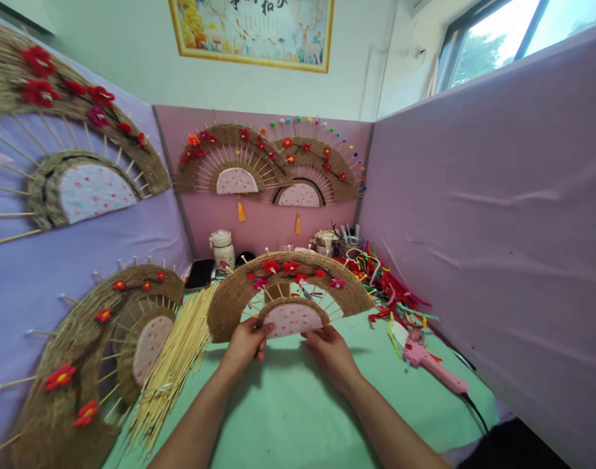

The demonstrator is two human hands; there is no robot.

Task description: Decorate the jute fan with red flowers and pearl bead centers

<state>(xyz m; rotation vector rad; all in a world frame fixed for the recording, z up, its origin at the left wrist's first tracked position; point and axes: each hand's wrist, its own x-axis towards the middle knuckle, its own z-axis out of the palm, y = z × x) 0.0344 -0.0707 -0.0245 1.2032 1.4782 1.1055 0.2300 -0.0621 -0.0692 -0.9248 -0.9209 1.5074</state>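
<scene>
A fan-shaped decoration (290, 318) made of brown twine and thin sticks is held up over the green table. Red and magenta flowers line its upper band, and a pale half-round panel with pink spots sits at its base. My left hand (245, 342) pinches the lower left of that panel, thumb in front. At its lower right edge, my right hand (329, 348) grips the fan with fingers partly hidden behind it. The fan stands roughly upright, tilted a little, its flowered side facing me.
A bundle of thin sticks (173, 365) lies on the left beside another fan (63, 332). On the right are a pink glue gun (434, 367) with a cord and a pile of coloured pipe cleaners (388, 283). A white bottle (223, 249) and dark phone (200, 273) stand behind. Fans hang on the partitions.
</scene>
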